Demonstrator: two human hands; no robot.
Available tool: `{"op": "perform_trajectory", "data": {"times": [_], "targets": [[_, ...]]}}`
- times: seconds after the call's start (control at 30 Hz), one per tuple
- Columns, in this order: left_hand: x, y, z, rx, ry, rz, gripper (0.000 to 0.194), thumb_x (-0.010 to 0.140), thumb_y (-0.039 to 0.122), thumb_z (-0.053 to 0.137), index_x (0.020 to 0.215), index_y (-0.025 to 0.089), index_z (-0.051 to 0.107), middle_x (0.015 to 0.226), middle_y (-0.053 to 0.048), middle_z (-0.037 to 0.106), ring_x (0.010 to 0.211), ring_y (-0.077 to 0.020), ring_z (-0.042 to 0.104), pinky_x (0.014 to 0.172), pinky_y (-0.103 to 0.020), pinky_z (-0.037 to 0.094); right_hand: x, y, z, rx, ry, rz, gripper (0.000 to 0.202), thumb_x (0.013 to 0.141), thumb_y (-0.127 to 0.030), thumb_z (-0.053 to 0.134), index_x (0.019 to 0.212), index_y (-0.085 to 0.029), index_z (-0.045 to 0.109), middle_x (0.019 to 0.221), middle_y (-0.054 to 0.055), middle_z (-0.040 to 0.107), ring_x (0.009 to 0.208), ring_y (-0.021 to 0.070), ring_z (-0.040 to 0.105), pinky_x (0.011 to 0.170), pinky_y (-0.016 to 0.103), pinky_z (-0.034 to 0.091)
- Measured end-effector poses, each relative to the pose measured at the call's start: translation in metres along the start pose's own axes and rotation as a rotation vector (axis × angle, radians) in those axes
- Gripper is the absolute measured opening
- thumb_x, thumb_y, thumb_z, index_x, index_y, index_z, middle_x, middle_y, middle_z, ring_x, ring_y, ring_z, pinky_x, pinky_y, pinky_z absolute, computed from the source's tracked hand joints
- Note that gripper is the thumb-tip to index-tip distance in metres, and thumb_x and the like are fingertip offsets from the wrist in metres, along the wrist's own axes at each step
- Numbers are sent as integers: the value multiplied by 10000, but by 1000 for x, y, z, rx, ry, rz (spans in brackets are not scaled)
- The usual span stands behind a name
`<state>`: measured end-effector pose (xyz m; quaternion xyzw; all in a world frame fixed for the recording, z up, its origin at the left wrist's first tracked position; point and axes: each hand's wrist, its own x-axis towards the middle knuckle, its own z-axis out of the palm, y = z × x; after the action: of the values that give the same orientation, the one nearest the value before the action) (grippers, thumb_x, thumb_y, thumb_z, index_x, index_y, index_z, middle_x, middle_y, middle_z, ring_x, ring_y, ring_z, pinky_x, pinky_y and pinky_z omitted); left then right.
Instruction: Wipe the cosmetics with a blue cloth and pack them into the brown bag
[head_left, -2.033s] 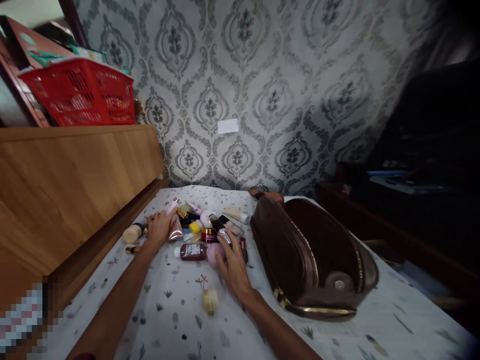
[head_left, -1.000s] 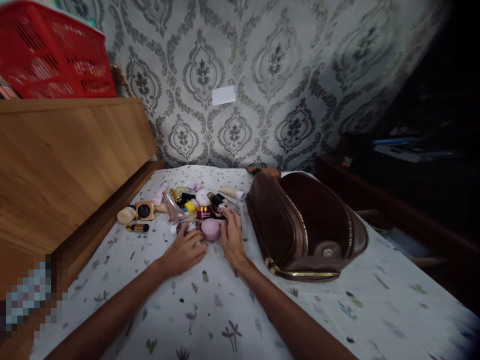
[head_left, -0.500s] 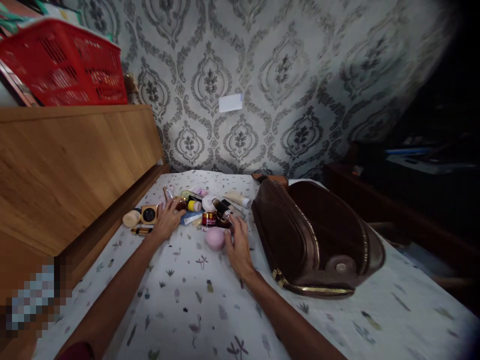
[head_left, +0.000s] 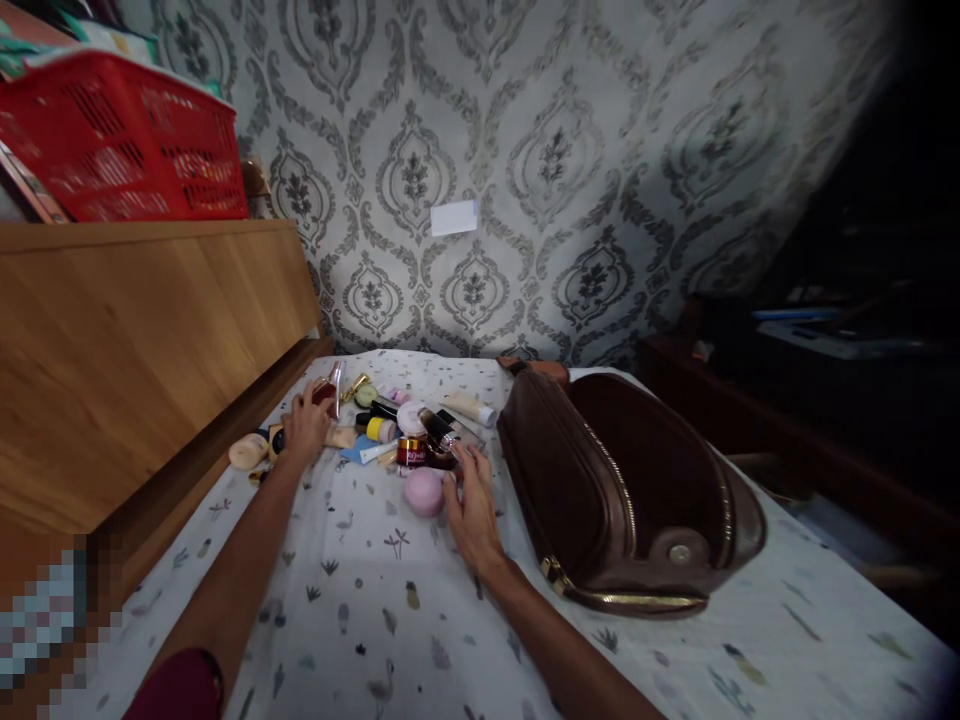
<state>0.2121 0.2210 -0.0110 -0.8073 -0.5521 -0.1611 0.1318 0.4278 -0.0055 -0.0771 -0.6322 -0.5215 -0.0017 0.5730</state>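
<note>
My left hand [head_left: 304, 430] is closed around a reddish-amber glass bottle [head_left: 324, 392] at the left of a group of cosmetics; a clear, shiny upright piece [head_left: 337, 385] stands against it. At the group's right side my right hand [head_left: 474, 505] rests with fingers apart. Its fingertips touch or nearly touch the clear end of a black-and-clear bottle [head_left: 437, 428]. Beside its thumb sits a round pink container [head_left: 424, 492]. Behind that are a dark red jar with a gold lid [head_left: 412, 452], a yellow-banded small bottle [head_left: 381, 430] and a white round jar [head_left: 410, 417].
An open brown bag [head_left: 630, 500] with gold zips stands on the right of the patterned white cloth [head_left: 360, 620]. Left are a beige round container [head_left: 247, 451] and a wooden cabinet [head_left: 165, 350] bearing a red basket [head_left: 135, 140]. A cream tube [head_left: 469, 407] lies near the back.
My left hand has moved left and back with the amber bottle, uncovering a gold-topped item and a beige tube. My right hand stays in much the same place. The view has shifted slightly.
</note>
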Motion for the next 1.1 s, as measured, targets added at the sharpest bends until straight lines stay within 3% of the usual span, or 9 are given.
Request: {"op": "perform_trajectory", "data": {"times": [0.2,0.33,0.43,0.53,0.6,0.67,0.8,0.93,1.1], "targets": [[10,-13,4,-23,-3,-195,352,939,349,435,1061,186,722,1438,-229,454,1178,-447,529,875,-696,455,0,0,2,3,13,-9,462,989,-295,374,1432,-186,444,1428,162,426,1368,257,434,1119,493,423],[10,-2,-2,-71,65,-169,427,950,387,402,1228,156,629,1465,-275,412,1320,-515,382,912,-765,381,-1,-2,4,-24,4,-18,481,981,-266,381,1456,-195,417,1456,156,408,1388,252,409,1147,504,389],[0,28,-12,-127,91,61,490,932,321,439,1400,187,494,1532,-197,376,1421,-392,315,1094,-630,335,-2,-1,5,-37,-20,-26,498,984,-268,371,1472,-180,401,1500,158,379,1423,255,364,1169,508,353],[-16,73,-22,-197,23,444,567,860,284,552,1421,319,478,1570,-26,375,1449,-252,314,1183,-429,303,-2,1,8,-39,-31,-32,499,993,-291,359,1475,-168,398,1538,157,354,1450,257,329,1180,514,328],[-24,103,-27,-297,-45,825,623,842,212,549,1450,301,449,1585,-50,352,1472,-269,273,1191,-470,270,-2,4,9,-30,-27,-23,502,995,-292,357,1477,-159,391,1542,161,364,1455,255,326,1177,511,331],[-27,127,-29,-349,-97,971,555,879,214,534,1420,321,475,1544,-56,416,1450,-279,310,1166,-526,282,-3,5,10,-22,-15,-14,512,992,-288,365,1485,-151,373,1537,167,378,1461,256,318,1174,516,330],[-12,152,-26,-321,-131,893,356,925,405,572,1266,305,587,1413,-72,522,1372,-299,386,1103,-527,354,-3,-1,4,-31,30,-37,502,985,-276,378,1476,-177,377,1538,159,376,1456,257,325,1163,524,342],[14,161,-20,-292,-125,751,359,962,407,506,1283,253,551,1319,-114,546,1261,-296,468,1017,-491,432,1,-10,-9,-65,74,-95,444,962,-220,399,1394,-170,485,1472,166,446,1389,264,410,1133,509,376],[43,166,-15,-249,-168,583,342,994,435,434,1293,291,515,1279,-88,585,1204,-290,516,926,-448,491,13,-6,-22,-93,159,-66,383,914,-164,417,1245,-185,611,1348,149,543,1274,265,507,1076,488,426]]}}
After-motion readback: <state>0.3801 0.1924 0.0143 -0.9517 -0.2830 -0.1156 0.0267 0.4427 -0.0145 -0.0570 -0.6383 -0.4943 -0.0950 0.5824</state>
